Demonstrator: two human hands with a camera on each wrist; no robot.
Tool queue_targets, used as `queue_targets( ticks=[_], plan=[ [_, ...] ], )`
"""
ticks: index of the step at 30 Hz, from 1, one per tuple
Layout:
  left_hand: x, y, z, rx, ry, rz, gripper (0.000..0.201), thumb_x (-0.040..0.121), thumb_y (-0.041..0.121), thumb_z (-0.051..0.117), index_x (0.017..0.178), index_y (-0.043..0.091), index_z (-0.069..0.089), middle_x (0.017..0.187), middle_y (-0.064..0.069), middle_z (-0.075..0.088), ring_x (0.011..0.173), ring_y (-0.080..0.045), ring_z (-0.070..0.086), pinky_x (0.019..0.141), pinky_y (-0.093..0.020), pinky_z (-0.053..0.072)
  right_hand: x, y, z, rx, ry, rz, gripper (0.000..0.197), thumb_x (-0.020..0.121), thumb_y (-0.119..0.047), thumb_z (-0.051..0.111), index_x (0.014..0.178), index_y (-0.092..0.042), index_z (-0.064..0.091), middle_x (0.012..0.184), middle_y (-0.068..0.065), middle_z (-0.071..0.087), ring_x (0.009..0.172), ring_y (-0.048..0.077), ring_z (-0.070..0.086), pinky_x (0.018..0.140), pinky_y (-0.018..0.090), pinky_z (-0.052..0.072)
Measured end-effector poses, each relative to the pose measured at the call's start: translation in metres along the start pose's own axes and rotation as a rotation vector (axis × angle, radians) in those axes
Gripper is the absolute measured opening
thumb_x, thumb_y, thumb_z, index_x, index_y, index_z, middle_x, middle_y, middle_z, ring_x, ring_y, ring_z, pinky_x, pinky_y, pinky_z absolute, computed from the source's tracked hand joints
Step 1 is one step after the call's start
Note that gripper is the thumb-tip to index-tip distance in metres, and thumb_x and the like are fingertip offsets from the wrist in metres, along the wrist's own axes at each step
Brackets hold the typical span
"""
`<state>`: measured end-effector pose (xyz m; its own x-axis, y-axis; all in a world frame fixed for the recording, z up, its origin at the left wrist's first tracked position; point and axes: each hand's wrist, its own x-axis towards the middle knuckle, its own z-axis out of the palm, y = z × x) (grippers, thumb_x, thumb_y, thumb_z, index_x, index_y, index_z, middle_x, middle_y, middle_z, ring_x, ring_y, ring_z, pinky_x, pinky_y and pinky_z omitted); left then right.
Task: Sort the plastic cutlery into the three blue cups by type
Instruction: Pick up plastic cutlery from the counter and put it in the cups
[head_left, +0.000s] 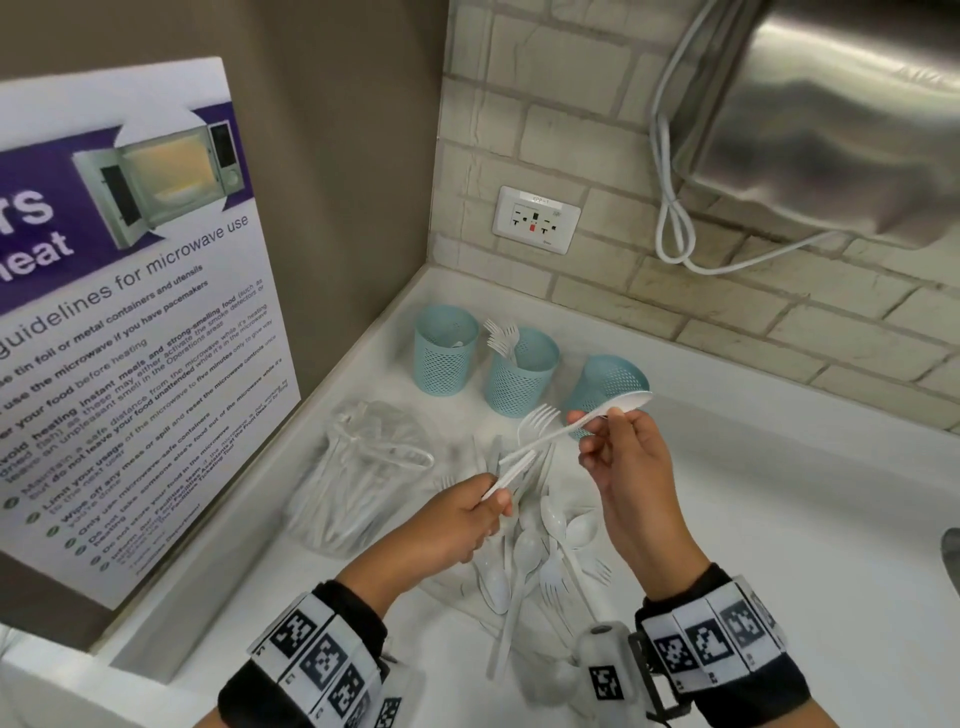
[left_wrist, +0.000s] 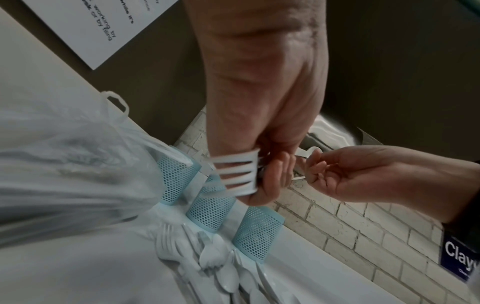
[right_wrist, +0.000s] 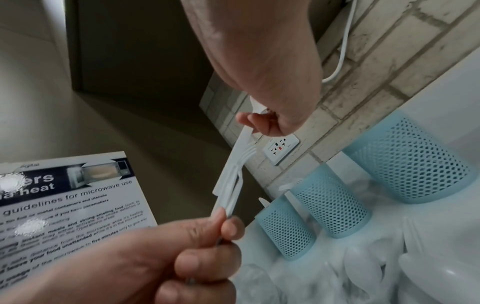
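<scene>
Wrist bands with black-and-white markers sit closest to the head camera; just beyond them both hands work above the loose pile of white plastic spoons and forks (head_left: 524, 551) on the white counter (head_left: 779, 519). Left hand (head_left: 457, 525) pinches the handle end of a white plastic fork (head_left: 537, 423), thumb and fingers curled tight round it; there may be a second piece in that pinch, can't tell. Right hand (head_left: 623, 457) pinches the handle of a white plastic spoon (head_left: 631, 402) near the bowl, fingers curled, narrow grip. Spoon crosses the fork right in front of the nearest perforated blue cup (head_left: 613, 387). Step looks like separating two pieces picked together. Middle blue cup (head_left: 519, 371), left of that one, already holds forks; far-left blue cup (head_left: 445, 349) holds something pale, type unclear. Next: pull them apart, fork to middle cup, spoon to its own cup. Clear plastic bag of cutlery (head_left: 358, 478) lies left of the pile, untouched.
</scene>
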<state>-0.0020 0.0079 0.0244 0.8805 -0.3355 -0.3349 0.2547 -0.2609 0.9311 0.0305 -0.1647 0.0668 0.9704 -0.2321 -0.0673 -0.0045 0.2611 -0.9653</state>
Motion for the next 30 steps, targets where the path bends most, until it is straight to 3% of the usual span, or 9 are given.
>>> queue_targets(
  ticks=[5, 8, 12, 16, 22, 26, 28, 30],
  plan=[
    [0.000, -0.001, -0.002, -0.041, 0.057, -0.026, 0.027, 0.101, 0.033, 0.038, 0.091, 0.020, 0.058, 0.068, 0.006, 0.044, 0.056, -0.008, 0.037, 0.050, -0.017, 0.034, 0.008, -0.002, -0.005, 0.034, 0.025, -0.017, 0.004, 0.100, -0.010, 0.045, 0.100, -0.009, 0.049, 0.081, 0.003, 0.069, 0.060, 0.008, 0.055, 0.063, 0.020, 0.049],
    [0.002, -0.001, -0.002, -0.085, 0.097, -0.032, 0.027, 0.102, 0.029, 0.036, 0.092, 0.021, 0.060, 0.069, 0.005, 0.044, 0.055, -0.008, 0.037, 0.049, -0.018, 0.034, 0.016, -0.004, -0.011, 0.008, 0.064, -0.143, 0.007, 0.099, -0.008, 0.046, 0.106, -0.008, 0.046, 0.094, 0.012, 0.068, 0.075, 0.014, 0.067, 0.073, 0.021, 0.054],
    [0.003, -0.002, -0.001, -0.120, 0.110, -0.033, 0.027, 0.102, 0.027, 0.035, 0.099, 0.018, 0.060, 0.065, 0.006, 0.044, 0.052, -0.007, 0.038, 0.049, -0.018, 0.035, 0.040, -0.011, -0.026, -0.065, 0.154, -0.303, 0.009, 0.099, -0.004, 0.043, 0.099, -0.013, 0.041, 0.105, 0.012, 0.065, 0.098, 0.020, 0.068, 0.091, 0.028, 0.053],
    [0.004, -0.002, 0.001, -0.118, 0.108, -0.027, 0.027, 0.103, 0.025, 0.034, 0.104, 0.017, 0.060, 0.065, 0.005, 0.045, 0.053, -0.006, 0.041, 0.050, -0.017, 0.038, 0.068, -0.004, -0.040, -0.112, 0.208, -0.248, 0.012, 0.098, -0.007, 0.045, 0.094, -0.018, 0.039, 0.108, 0.009, 0.061, 0.104, 0.022, 0.066, 0.098, 0.035, 0.050],
    [0.003, 0.000, -0.002, -0.144, 0.111, -0.023, 0.026, 0.102, 0.023, 0.035, 0.103, 0.017, 0.061, 0.065, 0.005, 0.046, 0.054, -0.007, 0.042, 0.051, -0.018, 0.038, 0.089, 0.017, -0.046, -0.209, 0.129, -0.098, 0.008, 0.097, -0.009, 0.050, 0.099, -0.016, 0.046, 0.120, 0.019, 0.058, 0.103, 0.017, 0.064, 0.101, 0.035, 0.048],
    [0.004, -0.002, -0.004, -0.158, 0.119, -0.009, 0.026, 0.102, 0.021, 0.035, 0.102, 0.018, 0.061, 0.064, 0.004, 0.047, 0.053, -0.007, 0.042, 0.051, -0.019, 0.038, 0.089, 0.021, -0.049, -0.310, 0.084, -0.080, 0.026, 0.092, -0.008, 0.058, 0.116, -0.016, 0.051, 0.124, 0.002, 0.057, 0.114, 0.022, 0.059, 0.104, 0.038, 0.045],
    [0.004, -0.003, -0.004, -0.155, 0.120, -0.002, 0.026, 0.102, 0.022, 0.035, 0.103, 0.018, 0.061, 0.065, 0.004, 0.047, 0.053, -0.006, 0.042, 0.052, -0.019, 0.038, 0.081, 0.018, -0.043, -0.330, 0.079, -0.107, 0.027, 0.093, -0.007, 0.057, 0.117, -0.018, 0.052, 0.117, -0.007, 0.057, 0.108, 0.020, 0.061, 0.101, 0.038, 0.047],
    [0.004, -0.003, -0.003, -0.151, 0.113, 0.005, 0.026, 0.102, 0.023, 0.035, 0.104, 0.019, 0.061, 0.065, 0.004, 0.047, 0.054, -0.007, 0.042, 0.052, -0.019, 0.038, 0.068, 0.015, -0.033, -0.388, 0.077, -0.146, 0.024, 0.093, -0.014, 0.059, 0.115, -0.020, 0.054, 0.111, -0.005, 0.058, 0.098, 0.019, 0.063, 0.089, 0.034, 0.051]
  ],
)
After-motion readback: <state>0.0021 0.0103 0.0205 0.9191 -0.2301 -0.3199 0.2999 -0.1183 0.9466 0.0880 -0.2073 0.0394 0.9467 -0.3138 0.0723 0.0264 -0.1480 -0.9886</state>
